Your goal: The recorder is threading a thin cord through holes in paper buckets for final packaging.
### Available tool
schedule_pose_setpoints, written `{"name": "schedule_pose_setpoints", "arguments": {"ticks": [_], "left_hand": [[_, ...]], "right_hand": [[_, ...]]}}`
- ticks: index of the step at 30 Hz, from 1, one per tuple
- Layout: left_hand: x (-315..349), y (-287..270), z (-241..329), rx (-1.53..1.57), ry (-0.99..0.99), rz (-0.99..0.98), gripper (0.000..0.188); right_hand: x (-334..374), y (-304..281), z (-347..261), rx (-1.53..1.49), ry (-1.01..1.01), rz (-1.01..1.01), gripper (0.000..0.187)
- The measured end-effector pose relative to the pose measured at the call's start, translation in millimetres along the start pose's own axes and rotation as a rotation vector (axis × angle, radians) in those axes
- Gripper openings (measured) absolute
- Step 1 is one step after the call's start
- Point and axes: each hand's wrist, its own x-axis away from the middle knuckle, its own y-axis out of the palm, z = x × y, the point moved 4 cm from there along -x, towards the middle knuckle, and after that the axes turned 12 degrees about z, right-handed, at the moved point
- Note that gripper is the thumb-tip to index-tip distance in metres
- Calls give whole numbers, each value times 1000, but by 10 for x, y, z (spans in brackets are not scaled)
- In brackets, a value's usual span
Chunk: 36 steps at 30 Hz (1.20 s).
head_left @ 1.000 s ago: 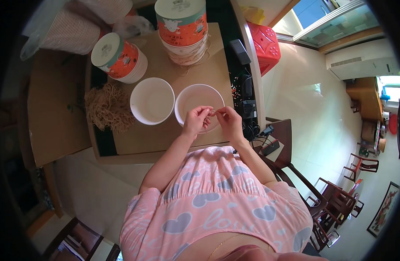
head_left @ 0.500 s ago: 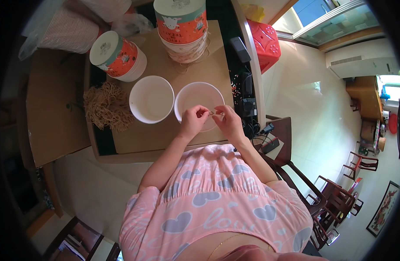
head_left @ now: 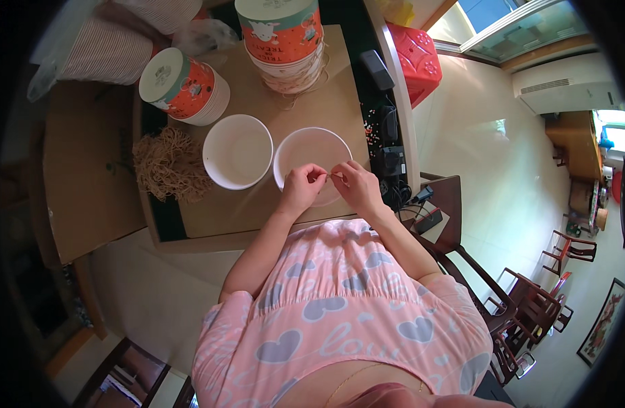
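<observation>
Our left hand (head_left: 303, 190) and right hand (head_left: 359, 190) pinch 1 tiny, unclear piece (head_left: 330, 176) | above the right white bowl (head_left: 312, 144) | left, rolled more palm-up 1 s ago, now faces down: fine fingertip work

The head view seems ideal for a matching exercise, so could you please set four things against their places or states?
1. Tan string tangle
2. Red stool
3. Left hand and right hand
4. Left open bowl

A. Pinched, over the right open bowl
B. Beyond the table's right edge
C. Between the tangle and the other open bowl
D. Left of both open bowls

Pairs: 1-D, 2-B, 3-A, 4-C.
</observation>
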Motion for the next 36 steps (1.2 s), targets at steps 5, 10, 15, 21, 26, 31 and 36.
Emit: {"name": "schedule_pose_setpoints", "arguments": {"ticks": [5, 10, 15, 21, 26, 31, 36], "left_hand": [[5, 8, -20, 13, 8, -7, 7], [20, -12, -6, 65, -69, -1, 8], [17, -3, -26, 94, -73, -1, 8], [20, 9, -43, 101, -84, -23, 6], [24, 9, -38, 87, -80, -40, 4], [16, 15, -44, 101, -82, -42, 4], [26, -28, 8, 89, -89, -18, 4]], "right_hand": [[39, -33, -54, -14, -17, 77, 13], [27, 60, 31, -36, 4, 13, 13], [25, 57, 14, -83, -1, 27, 8], [33, 11, -44, 5, -23, -9, 13], [55, -1, -79, 40, -69, -34, 17], [27, 51, -24, -74, -44, 64, 13], [13, 41, -64, -51, -37, 15, 9]]}}
